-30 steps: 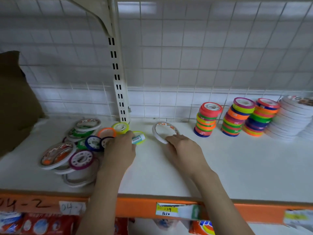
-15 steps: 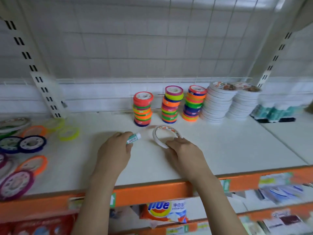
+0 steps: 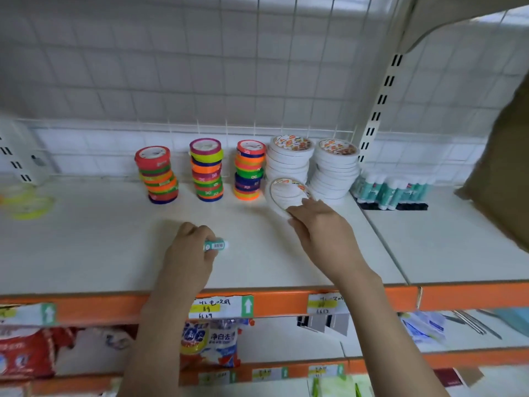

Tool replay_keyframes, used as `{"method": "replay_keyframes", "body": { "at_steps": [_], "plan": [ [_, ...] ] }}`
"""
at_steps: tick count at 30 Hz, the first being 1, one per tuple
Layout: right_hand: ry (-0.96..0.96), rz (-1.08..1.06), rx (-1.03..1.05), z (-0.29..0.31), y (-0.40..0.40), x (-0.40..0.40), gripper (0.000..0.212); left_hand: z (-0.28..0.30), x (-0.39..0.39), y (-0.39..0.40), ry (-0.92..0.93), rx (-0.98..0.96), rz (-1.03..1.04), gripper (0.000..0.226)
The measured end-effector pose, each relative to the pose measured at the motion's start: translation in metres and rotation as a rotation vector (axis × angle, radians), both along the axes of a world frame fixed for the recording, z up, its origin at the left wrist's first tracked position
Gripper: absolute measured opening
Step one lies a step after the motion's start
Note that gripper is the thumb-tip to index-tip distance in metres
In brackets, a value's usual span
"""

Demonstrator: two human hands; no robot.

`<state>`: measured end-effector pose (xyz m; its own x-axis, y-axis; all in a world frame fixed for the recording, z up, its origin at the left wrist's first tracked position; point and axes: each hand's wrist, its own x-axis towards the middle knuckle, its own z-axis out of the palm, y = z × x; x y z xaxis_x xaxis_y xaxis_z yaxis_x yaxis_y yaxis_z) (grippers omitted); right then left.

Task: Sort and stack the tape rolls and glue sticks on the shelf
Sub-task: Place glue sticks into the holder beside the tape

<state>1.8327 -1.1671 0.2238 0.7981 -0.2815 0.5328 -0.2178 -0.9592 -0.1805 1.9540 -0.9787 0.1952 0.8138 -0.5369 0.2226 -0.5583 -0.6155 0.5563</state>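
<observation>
Two bare forearms enter from the lower edge. Left hand (image 3: 191,250) and right hand (image 3: 320,233) wear no gloves, rings, watch or bands. No sleeves visible to frame edge.

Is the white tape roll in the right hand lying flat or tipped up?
Tipped up: the white tape roll shows its open ring, its near rim held by the right hand.

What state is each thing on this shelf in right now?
Left hand: grips small teal glue stick.
Right hand: holds white tape ring, tilted.
Three colourful tape stacks: upright.
Two white tape stacks: leaning slightly.
Glue stick row: standing.
</observation>
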Motion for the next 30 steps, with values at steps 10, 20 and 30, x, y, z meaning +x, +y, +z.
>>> {"method": "replay_keyframes", "body": {
  "at_steps": [10,20,30],
  "plan": [
    [-0.099,-0.141,-0.075,0.058,-0.074,0.018,0.021,0.02,0.002,-0.014,-0.035,0.059,0.042,0.03],
    [0.137,-0.352,-0.102,0.063,-0.122,0.051,0.023,0.033,0.021,-0.035,-0.05,-0.01,-0.042,0.037],
    [0.187,-0.361,-0.031,0.053,-0.136,0.06,0.033,0.027,0.037,-0.048,-0.035,-0.015,-0.048,0.037]
  ]
}}
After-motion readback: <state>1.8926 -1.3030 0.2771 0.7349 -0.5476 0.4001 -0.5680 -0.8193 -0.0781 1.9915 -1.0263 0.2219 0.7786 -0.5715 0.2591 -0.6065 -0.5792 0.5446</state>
